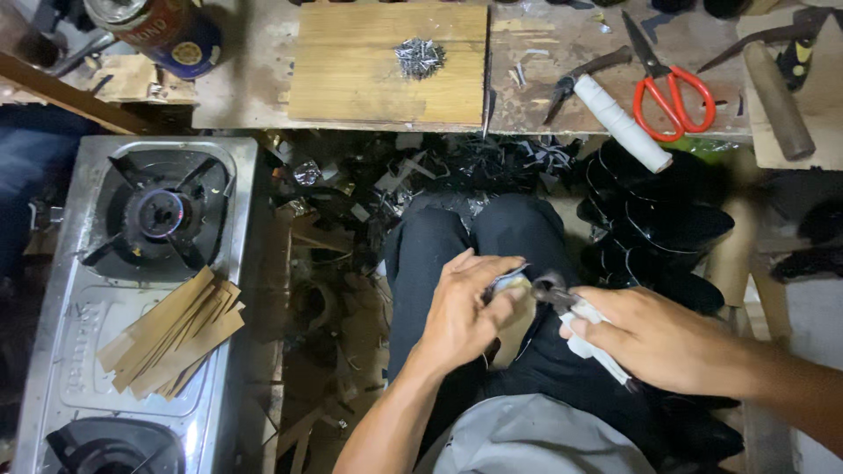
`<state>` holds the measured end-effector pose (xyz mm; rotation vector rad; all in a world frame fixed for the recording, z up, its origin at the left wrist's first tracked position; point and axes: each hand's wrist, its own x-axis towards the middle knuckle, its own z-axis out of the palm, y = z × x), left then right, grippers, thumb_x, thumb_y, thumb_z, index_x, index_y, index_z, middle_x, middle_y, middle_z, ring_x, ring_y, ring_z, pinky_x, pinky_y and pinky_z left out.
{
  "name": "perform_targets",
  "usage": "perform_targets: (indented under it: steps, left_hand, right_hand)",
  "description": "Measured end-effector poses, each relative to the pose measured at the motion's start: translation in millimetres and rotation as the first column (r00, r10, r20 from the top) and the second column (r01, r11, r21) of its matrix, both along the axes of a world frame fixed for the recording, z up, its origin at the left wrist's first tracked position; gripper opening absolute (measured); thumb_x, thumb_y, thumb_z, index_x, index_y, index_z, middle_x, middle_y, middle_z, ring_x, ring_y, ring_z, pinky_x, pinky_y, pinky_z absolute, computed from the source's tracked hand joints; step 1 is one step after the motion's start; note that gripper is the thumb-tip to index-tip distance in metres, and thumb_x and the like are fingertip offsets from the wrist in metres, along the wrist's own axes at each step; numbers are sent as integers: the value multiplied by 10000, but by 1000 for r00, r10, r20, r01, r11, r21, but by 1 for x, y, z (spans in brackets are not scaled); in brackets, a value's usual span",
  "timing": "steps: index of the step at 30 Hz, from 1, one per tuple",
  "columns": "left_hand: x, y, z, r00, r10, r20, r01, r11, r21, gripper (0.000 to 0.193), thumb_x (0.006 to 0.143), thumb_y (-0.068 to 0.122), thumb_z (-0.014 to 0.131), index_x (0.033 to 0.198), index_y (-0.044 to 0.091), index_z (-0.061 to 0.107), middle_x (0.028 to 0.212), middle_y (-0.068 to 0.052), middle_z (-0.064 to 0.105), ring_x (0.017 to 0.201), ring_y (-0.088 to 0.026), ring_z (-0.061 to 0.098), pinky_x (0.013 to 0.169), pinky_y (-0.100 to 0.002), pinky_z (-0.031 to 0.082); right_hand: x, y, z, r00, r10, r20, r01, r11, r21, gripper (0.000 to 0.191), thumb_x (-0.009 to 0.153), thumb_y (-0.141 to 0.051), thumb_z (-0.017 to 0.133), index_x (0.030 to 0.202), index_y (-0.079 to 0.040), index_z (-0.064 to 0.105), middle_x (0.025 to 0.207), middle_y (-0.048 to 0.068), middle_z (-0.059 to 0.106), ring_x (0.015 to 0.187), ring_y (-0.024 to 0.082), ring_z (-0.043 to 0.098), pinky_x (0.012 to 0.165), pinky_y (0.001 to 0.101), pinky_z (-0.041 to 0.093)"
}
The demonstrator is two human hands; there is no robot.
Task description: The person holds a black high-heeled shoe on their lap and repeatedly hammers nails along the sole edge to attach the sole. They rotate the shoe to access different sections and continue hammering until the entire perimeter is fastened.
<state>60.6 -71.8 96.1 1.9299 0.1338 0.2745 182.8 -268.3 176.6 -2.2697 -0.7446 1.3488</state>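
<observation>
Nearest, over the person's lap in dark trousers [439, 254], the left hand [461, 312] has its fingers curled closed around a small pale piece with a dark edge [512, 283], pinching it at knee height. Just beside it, the right hand [654, 338] grips the cloth-wrapped handles of a pair of pincers [555, 290], whose dark head touches the pale piece. To the left stands a steel gas stove [61, 351], a fan of tan strips [171, 333] lying across its middle and one burner [161, 213] lit. Dark scraps [351, 202] litter the floor beyond the knees, and a stack of black cut pieces [654, 219] sits to the right. Farthest, on the tabletop [544, 53], lie a wooden board [369, 70] bearing a heap of small nails [419, 57], a white roll [622, 123], red-handled scissors [672, 96] and, near the right edge, a wooden handle [780, 101].
</observation>
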Motion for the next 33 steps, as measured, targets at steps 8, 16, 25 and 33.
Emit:
perform_targets:
  steps: [8,16,25,33]
  left_hand:
    - [-7,3,-5,999,12,44,-9,998,-66,352,879,136,678,1214,34,718,1165,-141,762,1140,-284,712,1195,-490,355]
    - [-6,-3,-4,996,7,84,-6,1000,-4,376,861,108,676,1227,25,702,1174,-142,755,1171,-292,701,1198,-520,334]
    - [-3,-1,-4,996,-34,86,36,999,-14,391,877,142,691,1251,28,693,1150,-153,752,1157,-301,705,1209,-511,341]
    - [-3,6,-6,997,-31,73,34,999,-29,427,851,146,682,1259,22,690,1027,-149,758,1025,-292,725,1218,-499,376]
  right_hand:
    - [-5,2,-13,984,-68,-163,71,997,8,346,933,-358,568,1102,-110,741,846,53,821,784,154,768,761,315,597]
    - [-1,5,-9,992,112,62,-112,994,-1,325,935,-392,589,1094,-126,687,809,36,771,758,177,730,713,341,553]
    - [-10,21,-13,721,-94,686,-358,797,485,582,796,-241,801,1275,15,590,835,126,608,648,233,632,543,357,517]
    - [8,36,-46,680,-152,718,-420,721,551,615,766,-242,836,1264,45,618,898,138,625,697,280,653,585,373,523]
